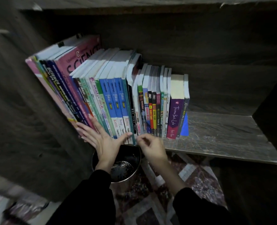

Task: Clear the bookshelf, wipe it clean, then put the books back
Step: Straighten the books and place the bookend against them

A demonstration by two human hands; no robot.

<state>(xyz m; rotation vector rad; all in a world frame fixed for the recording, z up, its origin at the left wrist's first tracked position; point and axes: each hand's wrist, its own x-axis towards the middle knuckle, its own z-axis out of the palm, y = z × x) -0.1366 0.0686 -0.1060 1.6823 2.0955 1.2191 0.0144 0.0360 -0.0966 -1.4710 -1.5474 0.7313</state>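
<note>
A row of books (118,98) stands on the dark wooden shelf (215,137), filling its left half; the tall ones at the left lean against the side wall. A purple book (175,116) stands near the row's right end. My left hand (100,138) lies flat with spread fingers against the lower spines of the left books, thumb reaching toward the blue ones. My right hand (150,146) hovers just in front of the middle spines with fingers loosely curled, holding nothing; it is blurred.
The shelf's right half is bare wood. A round metal bin (131,174) with dark contents stands on the floor below my hands. A patterned rug (191,179) covers the floor. The cabinet's side panel (28,119) rises at the left.
</note>
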